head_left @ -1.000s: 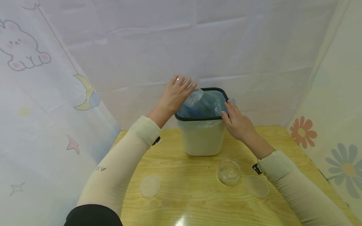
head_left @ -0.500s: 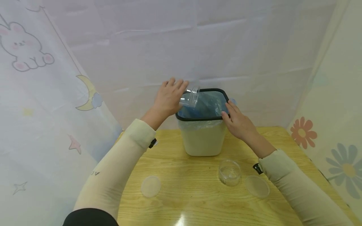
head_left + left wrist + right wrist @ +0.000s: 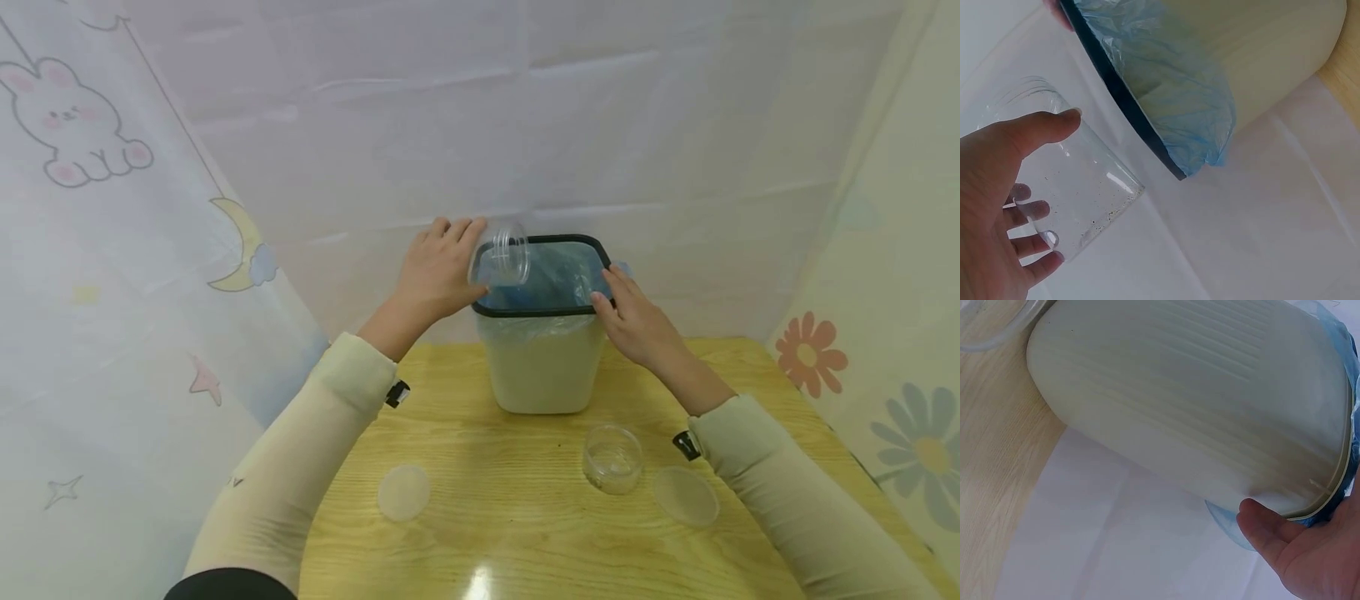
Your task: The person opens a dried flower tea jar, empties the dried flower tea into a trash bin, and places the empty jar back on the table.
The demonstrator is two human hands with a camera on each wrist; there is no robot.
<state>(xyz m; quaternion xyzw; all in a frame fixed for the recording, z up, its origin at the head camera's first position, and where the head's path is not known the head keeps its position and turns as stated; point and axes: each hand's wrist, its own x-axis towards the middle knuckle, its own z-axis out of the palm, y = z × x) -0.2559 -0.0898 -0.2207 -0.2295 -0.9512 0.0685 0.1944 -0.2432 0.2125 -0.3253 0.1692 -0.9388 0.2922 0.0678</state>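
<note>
Over the left side of the trash bin [image 3: 543, 367], my left hand [image 3: 438, 271] holds a clear plastic jar [image 3: 502, 254] tipped on its side. Its threaded mouth faces right, toward the bin's opening. In the left wrist view, thumb and fingers wrap the jar [image 3: 1094, 187], and small dark specks cling inside near its base. My right hand [image 3: 637, 321] grips the bin's black rim at the right, its fingers against the outside wall in the right wrist view. A blue plastic bag [image 3: 558, 267] lines the bin and folds over the rim.
On the wooden table [image 3: 487, 492], a second clear jar [image 3: 612, 460] stands in front of the bin. One round translucent lid [image 3: 686, 497] lies right of it, another lid [image 3: 403, 493] at the left. A white cloth backdrop [image 3: 375, 150] hangs close behind the bin.
My left hand has moved slightly left and down, turning so the jar goes from mouth-down in the bin to lying sideways above its rim. My right hand stays on the rim.
</note>
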